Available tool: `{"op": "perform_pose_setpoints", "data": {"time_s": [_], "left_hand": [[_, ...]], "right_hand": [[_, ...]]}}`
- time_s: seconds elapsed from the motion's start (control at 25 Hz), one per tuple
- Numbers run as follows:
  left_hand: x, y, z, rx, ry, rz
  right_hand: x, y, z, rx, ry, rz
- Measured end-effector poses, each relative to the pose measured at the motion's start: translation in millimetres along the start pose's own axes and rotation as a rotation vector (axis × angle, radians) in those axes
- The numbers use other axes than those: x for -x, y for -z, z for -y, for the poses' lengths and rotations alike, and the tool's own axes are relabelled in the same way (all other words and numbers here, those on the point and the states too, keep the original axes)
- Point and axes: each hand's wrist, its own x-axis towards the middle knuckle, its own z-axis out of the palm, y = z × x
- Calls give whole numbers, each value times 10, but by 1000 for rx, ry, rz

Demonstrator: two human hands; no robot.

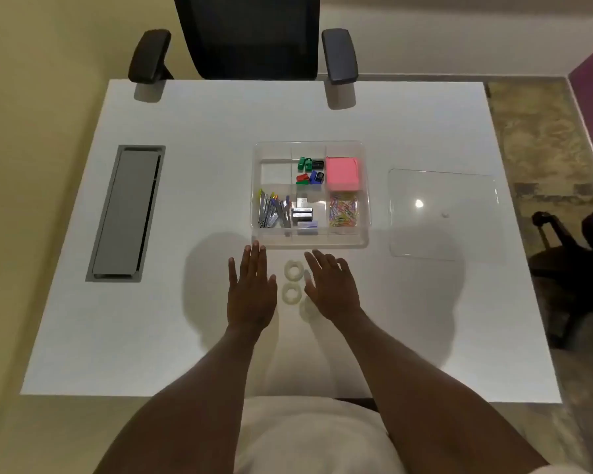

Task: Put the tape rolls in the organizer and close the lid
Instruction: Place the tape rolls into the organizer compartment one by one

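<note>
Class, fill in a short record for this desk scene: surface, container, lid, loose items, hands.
surface: white desk
container: clear organizer, open, divided into compartments, some filled
lid: clear lid, flat on the desk, right of the organizer
loose items: tape rolls on the desk between the hands
hands: left hand and right hand open, holding nothing

A white desk [192,138] carries a clear organizer [364,200] at centre, its lid [459,234] toward the right edge, tape rolls [292,270] toward the near edge.
</note>
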Motion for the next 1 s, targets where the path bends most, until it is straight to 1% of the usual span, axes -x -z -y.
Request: {"op": "perform_pose_setpoints", "data": {"time_s": [0.12,0.28,0.4,0.52,0.6,0.68,0.76,0.84,0.92,1.0], "left_hand": [[-49,-85,174,4,50,94],[-143,-191,331,15,61,207],[-279,-240,403,69,66,268],[-388,-256,440,110,70,286],[-435,-258,463,124,76,294],[-451,-268,483,139,86,302],[-460,-290,507,155,90,326],[-474,-314,530,174,98,348],[-489,-321,520,195,109,350],[-497,-307,495,216,122,337]], "right_hand": [[-94,-96,113,-27,11,98],[-232,-125,222,-42,11,237],[-323,-138,267,-47,10,292],[-385,-159,274,-22,49,312],[-424,-164,274,-5,56,282],[-445,-157,274,3,48,215],[-460,-129,278,-8,73,91],[-535,-44,309,-31,143,-12],[-717,100,360,-55,188,-46],[-1013,255,394,-73,188,-65]]}}
